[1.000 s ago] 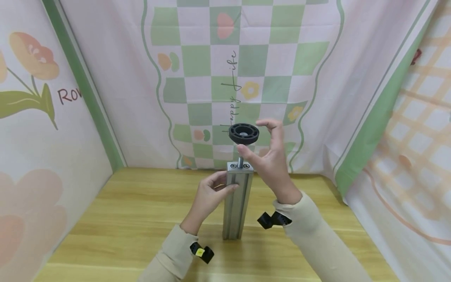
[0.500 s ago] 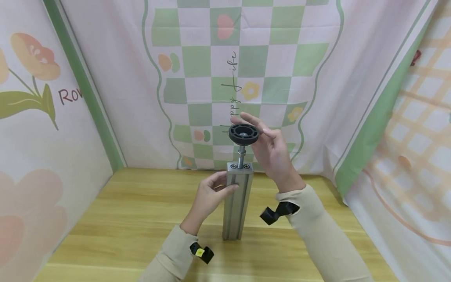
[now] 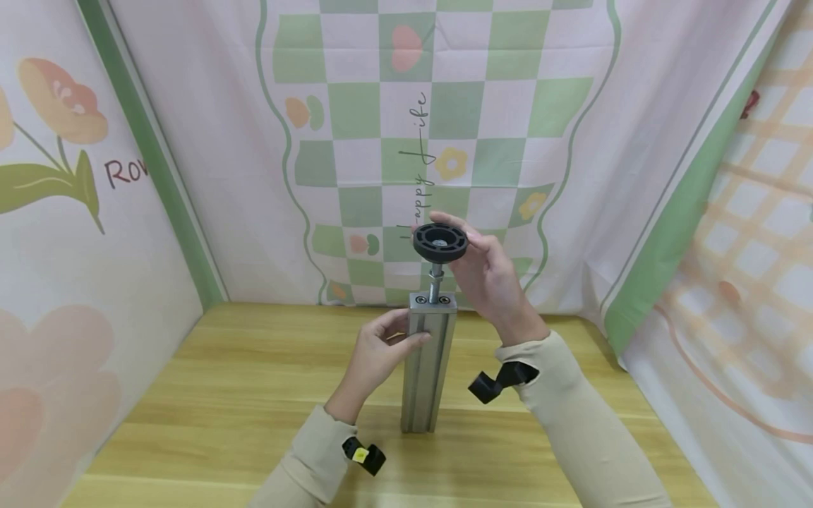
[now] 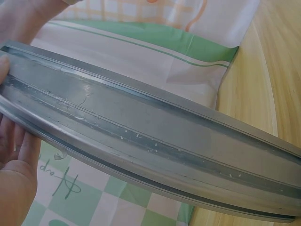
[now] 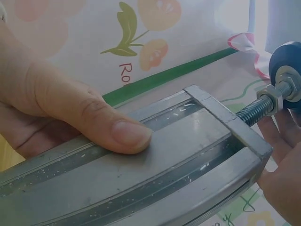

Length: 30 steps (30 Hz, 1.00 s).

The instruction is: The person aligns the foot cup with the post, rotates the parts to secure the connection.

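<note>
An upright grey aluminium profile (image 3: 422, 381) stands on the wooden table, with a metal end plate on top. From that plate rises a threaded rod (image 5: 256, 110) with a hex nut (image 5: 270, 99), carrying a round black levelling foot (image 3: 422, 250). My left hand (image 3: 375, 353) grips the profile near its upper end; its thumb (image 5: 127, 136) lies flat on the near face. Beside and behind the foot is my right hand (image 3: 495, 282), fingers fairly straight and touching its rim. The foot hides part of those fingers.
The light wooden table (image 3: 254, 395) spreads around the profile. A patterned curtain (image 3: 356, 106) hangs behind, with more printed cloth on the left and right sides. Each sleeve bears a small black wrist camera (image 3: 485, 388).
My right hand has gone from a spread thumb and finger beside the foot to straighter fingers behind its rim, shifting slightly lately. The left hand and profile stay still.
</note>
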Each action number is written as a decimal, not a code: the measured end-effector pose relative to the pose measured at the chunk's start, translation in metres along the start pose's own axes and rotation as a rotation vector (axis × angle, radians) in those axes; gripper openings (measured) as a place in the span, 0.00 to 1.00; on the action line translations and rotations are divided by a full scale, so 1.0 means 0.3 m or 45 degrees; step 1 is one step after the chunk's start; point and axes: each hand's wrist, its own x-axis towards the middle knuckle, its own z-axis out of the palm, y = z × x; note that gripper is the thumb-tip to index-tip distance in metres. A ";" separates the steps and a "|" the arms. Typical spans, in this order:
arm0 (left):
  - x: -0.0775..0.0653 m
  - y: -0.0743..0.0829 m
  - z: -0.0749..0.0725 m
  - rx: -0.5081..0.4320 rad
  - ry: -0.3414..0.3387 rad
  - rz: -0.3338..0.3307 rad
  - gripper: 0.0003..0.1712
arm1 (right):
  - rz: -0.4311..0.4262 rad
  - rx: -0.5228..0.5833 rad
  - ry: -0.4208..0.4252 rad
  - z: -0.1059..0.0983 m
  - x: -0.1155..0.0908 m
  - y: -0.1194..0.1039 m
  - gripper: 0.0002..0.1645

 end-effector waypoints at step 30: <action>0.000 -0.003 -0.001 0.003 -0.004 0.026 0.20 | -0.242 -0.583 0.518 0.086 -0.062 -0.004 0.16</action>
